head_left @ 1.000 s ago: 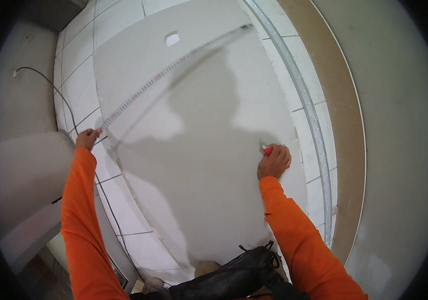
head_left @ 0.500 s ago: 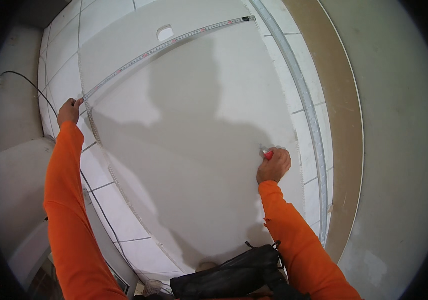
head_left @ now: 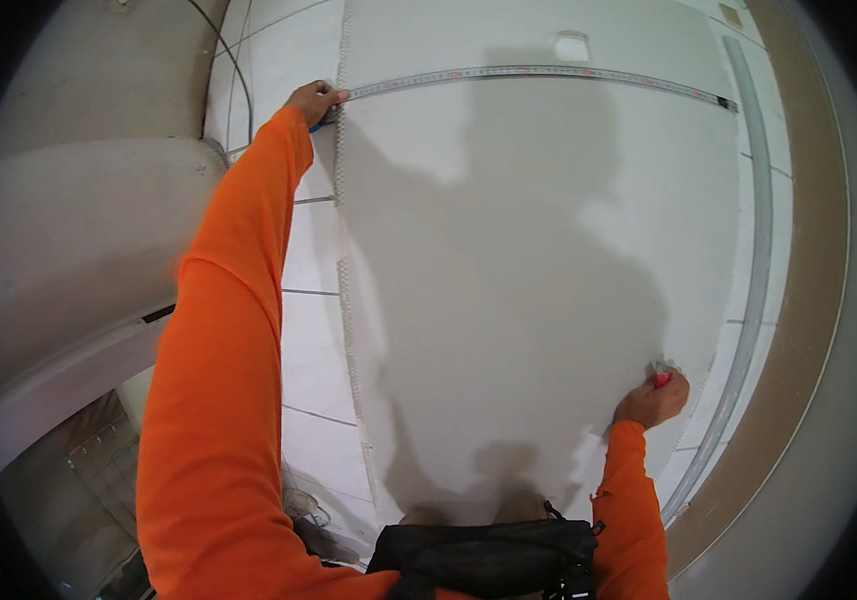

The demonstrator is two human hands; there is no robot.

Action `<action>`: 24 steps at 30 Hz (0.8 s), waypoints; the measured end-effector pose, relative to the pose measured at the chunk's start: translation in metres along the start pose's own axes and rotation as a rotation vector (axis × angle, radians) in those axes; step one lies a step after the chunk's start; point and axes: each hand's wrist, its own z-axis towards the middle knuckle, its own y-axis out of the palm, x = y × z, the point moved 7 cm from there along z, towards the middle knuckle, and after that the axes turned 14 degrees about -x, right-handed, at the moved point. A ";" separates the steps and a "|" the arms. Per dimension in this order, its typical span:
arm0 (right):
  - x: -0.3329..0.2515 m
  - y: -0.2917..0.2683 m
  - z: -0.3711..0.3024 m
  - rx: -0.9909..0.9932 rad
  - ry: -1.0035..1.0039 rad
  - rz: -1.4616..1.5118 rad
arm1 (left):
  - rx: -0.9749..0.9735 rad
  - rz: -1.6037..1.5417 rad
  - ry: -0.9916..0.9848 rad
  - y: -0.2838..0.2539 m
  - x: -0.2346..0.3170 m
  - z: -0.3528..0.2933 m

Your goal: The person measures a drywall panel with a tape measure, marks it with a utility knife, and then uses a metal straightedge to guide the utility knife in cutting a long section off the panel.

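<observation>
Swung upward since the earlier frame, the left hand (head_left: 313, 100) now sits at eleven o'clock, pinching the tape measure (head_left: 548, 74) at the white board's (head_left: 508, 300) left edge; its case is hidden under the fingers. At four o'clock the right hand (head_left: 653, 400) is closed on a small red tool (head_left: 662, 378), mostly covered. A black pouch (head_left: 483, 558) is cut off at six o'clock.

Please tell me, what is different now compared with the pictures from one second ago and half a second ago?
The left hand has carried its end of the tape measure upward along the left edge of the white board, so the tape now crosses the board near its top. The right hand stays at the board's right edge, holding a red tool.
</observation>
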 end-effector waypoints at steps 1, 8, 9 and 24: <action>0.001 0.002 0.000 -0.032 0.003 0.005 | -0.010 -0.036 0.057 0.003 0.002 0.001; 0.011 0.015 -0.001 -0.137 0.090 0.009 | -0.114 -0.291 0.042 0.012 -0.013 0.008; 0.014 0.018 -0.001 -0.149 0.122 0.019 | -0.113 -0.326 0.036 0.010 -0.013 0.008; 0.033 0.024 -0.012 -0.185 0.137 0.082 | -0.185 -0.420 -0.002 0.012 -0.006 -0.003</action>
